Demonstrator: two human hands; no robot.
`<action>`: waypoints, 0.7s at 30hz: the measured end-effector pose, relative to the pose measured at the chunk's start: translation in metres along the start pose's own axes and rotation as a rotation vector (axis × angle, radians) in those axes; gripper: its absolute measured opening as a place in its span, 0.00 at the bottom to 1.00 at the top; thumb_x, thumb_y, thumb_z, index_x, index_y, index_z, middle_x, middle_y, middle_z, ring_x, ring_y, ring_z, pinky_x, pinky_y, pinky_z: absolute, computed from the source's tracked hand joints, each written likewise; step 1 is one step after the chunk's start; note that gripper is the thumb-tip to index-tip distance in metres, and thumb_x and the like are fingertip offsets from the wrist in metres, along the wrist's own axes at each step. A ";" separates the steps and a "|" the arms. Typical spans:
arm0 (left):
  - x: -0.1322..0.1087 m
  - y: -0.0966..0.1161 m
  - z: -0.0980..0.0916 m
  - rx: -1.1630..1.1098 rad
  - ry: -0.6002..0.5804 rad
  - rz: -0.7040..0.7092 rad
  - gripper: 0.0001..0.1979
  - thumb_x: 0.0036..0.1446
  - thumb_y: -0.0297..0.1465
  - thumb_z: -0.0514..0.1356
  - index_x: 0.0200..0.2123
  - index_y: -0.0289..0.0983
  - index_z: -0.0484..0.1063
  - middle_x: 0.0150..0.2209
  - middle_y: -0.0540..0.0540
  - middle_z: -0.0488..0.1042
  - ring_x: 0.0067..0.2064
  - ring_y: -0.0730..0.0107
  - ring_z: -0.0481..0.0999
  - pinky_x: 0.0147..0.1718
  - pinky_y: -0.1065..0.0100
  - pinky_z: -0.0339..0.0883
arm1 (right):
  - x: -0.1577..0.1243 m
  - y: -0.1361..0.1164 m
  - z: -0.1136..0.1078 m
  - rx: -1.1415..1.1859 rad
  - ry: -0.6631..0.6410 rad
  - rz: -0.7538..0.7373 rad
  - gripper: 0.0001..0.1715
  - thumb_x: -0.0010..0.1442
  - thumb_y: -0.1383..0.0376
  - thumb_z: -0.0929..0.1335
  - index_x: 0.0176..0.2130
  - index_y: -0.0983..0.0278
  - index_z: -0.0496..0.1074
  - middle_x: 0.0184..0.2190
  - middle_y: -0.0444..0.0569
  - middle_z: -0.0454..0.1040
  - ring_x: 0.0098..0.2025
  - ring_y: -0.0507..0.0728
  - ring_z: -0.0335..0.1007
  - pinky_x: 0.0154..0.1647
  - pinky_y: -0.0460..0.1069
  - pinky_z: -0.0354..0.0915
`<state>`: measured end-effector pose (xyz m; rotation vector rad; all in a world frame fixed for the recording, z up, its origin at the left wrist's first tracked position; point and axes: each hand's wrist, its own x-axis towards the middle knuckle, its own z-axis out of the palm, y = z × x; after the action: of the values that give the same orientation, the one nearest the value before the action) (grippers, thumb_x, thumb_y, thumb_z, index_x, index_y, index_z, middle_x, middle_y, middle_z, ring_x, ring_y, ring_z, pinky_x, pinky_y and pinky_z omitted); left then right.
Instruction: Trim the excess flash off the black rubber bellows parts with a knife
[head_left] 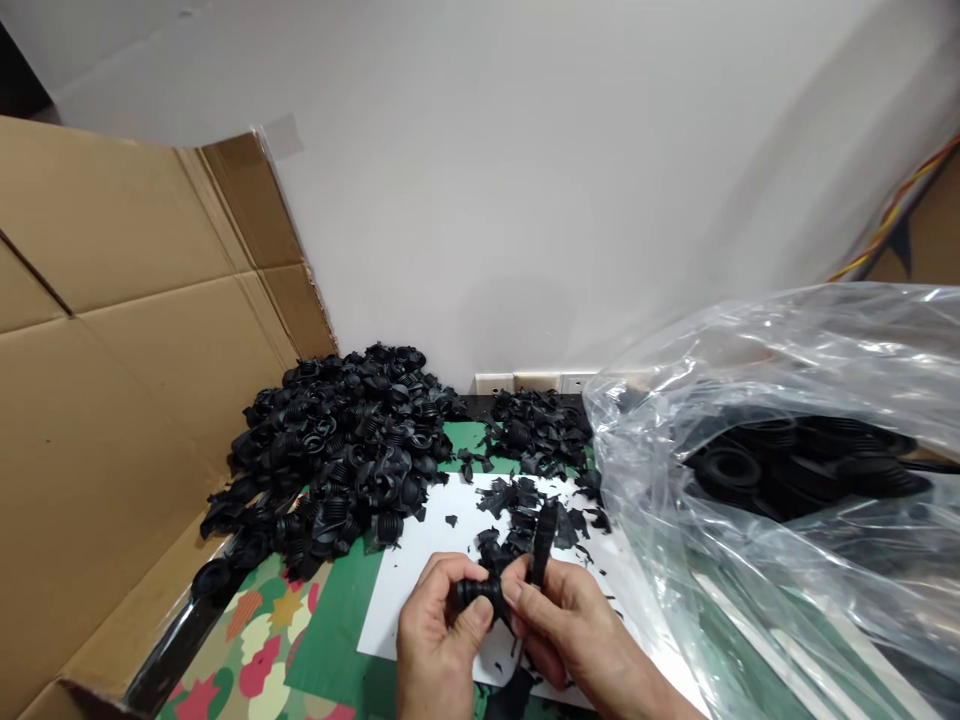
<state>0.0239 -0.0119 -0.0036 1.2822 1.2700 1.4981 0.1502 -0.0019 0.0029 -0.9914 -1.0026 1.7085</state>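
My left hand (444, 625) is closed around a small black ribbed rubber boot (474, 592), thumb on its near side. At the boot's right end, the thumb and fingers of my right hand (559, 610) pinch its edge. A dark ribbed, stick-like piece (545, 535) juts up between the right fingers, and a thin shiny strip shows below them; I cannot make out whether they belong together. Torn black rubber scraps (514, 500) lie just beyond both hands on a white sheet (401, 590).
A large heap of black ribbed rubber boots (352, 440) stands at the left against a cardboard box (150, 330). More scraps (536, 425) are piled at the back by the wall sockets (495, 383). On the right, a clear plastic bag (645, 450) holds black rubber parts (795, 465).
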 end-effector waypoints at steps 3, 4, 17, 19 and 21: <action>0.001 0.004 0.001 0.003 0.003 -0.004 0.07 0.44 0.35 0.64 0.25 0.37 0.75 0.26 0.49 0.69 0.29 0.66 0.68 0.26 0.71 0.61 | 0.000 0.000 0.001 0.012 -0.007 -0.004 0.26 0.46 0.45 0.68 0.24 0.64 0.61 0.10 0.33 0.56 0.10 0.44 0.46 0.11 0.41 0.40; 0.001 0.005 0.001 0.000 0.003 -0.010 0.06 0.44 0.34 0.64 0.25 0.37 0.74 0.26 0.49 0.69 0.29 0.67 0.68 0.26 0.71 0.61 | 0.000 0.000 0.001 0.014 -0.007 -0.002 0.25 0.46 0.45 0.68 0.24 0.63 0.61 0.10 0.33 0.57 0.10 0.44 0.46 0.11 0.41 0.41; 0.006 0.023 -0.001 -0.249 0.018 -0.307 0.12 0.39 0.37 0.68 0.26 0.36 0.74 0.21 0.51 0.73 0.21 0.73 0.70 0.23 0.73 0.61 | 0.004 -0.008 -0.013 0.309 0.056 -0.095 0.20 0.48 0.54 0.71 0.21 0.66 0.65 0.19 0.40 0.65 0.12 0.43 0.51 0.15 0.42 0.47; 0.006 0.025 0.001 -0.248 -0.008 -0.291 0.12 0.39 0.37 0.68 0.26 0.36 0.74 0.22 0.49 0.74 0.22 0.72 0.71 0.23 0.73 0.62 | 0.004 -0.006 -0.012 0.287 0.067 -0.100 0.20 0.48 0.54 0.71 0.22 0.66 0.65 0.18 0.40 0.65 0.12 0.43 0.53 0.14 0.42 0.49; 0.005 0.025 0.003 -0.233 -0.044 -0.278 0.12 0.41 0.38 0.67 0.27 0.36 0.74 0.22 0.49 0.75 0.23 0.71 0.71 0.22 0.73 0.62 | 0.004 -0.004 -0.011 0.257 0.075 -0.103 0.20 0.49 0.53 0.71 0.22 0.66 0.65 0.18 0.40 0.66 0.12 0.44 0.53 0.14 0.42 0.49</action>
<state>0.0272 -0.0118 0.0215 0.9412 1.1542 1.3644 0.1607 0.0056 0.0021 -0.8171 -0.7503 1.6535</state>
